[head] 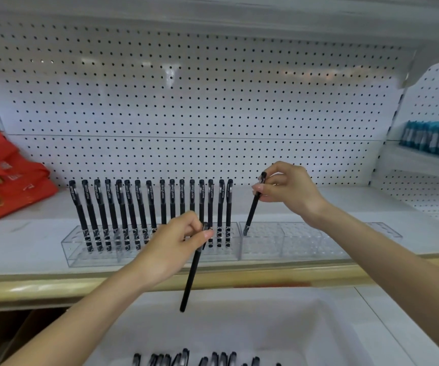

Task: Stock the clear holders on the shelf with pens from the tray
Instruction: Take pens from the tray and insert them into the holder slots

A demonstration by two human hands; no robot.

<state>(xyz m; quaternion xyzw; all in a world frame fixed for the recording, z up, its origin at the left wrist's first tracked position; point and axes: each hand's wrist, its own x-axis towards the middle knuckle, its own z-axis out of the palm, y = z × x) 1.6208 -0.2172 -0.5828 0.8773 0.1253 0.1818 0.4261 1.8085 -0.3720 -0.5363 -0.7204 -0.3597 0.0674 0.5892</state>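
Tray (239,326) at bottom edge, white, spare pens (184,357) lying in its near end, only their tops in view. Left hand (170,247) pinches the top of left pen (190,281) between thumb and forefinger; the pen hangs tilted, lower end above the tray, upper end in front of left holder (91,257). That holder carries a row (139,207) of black pens, upright, caps up. Right hand (289,191) pinches right pen (252,207) near its cap, pen tilted, tip at the left end of right holder (305,241); seated in a hole or not, can't tell. Holders sit end to end on shelf (28,233). Pegboard (186,101) behind. Red bag (7,175) far left, blue packs (432,141) far right.
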